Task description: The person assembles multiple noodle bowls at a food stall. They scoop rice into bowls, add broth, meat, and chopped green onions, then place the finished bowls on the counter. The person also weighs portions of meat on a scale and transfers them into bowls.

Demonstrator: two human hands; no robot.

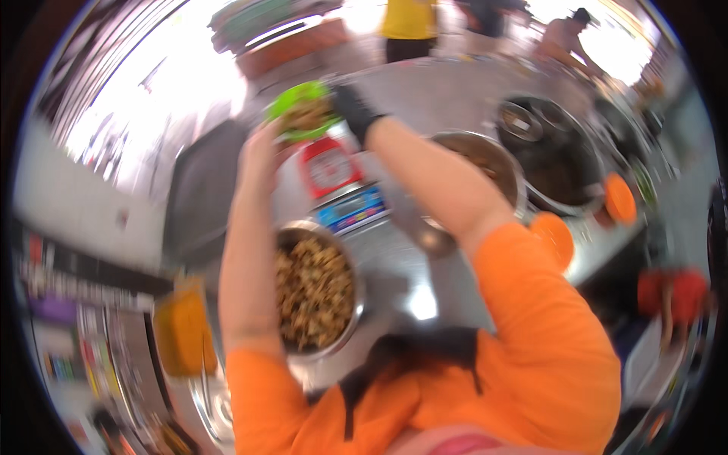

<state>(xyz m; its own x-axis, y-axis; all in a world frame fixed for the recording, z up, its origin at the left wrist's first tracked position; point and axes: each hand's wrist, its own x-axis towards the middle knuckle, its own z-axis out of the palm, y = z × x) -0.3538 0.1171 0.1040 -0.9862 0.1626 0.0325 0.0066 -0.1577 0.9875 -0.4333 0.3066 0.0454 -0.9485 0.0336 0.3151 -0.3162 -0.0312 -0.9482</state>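
**Green bowl held over the scale**

The left hand point(262, 152) grips the green bowl point(302, 110) of brown food by its near rim; the right hand point(355, 112), in a black glove, is at the bowl's far side, its hold too blurred to tell; the bowl sits above a red-and-white scale point(334, 178) on the steel counter point(425, 296); nearer the body stands a metal bowl point(315, 292) of chopped mix; a large pot point(485, 163) lies to the right.
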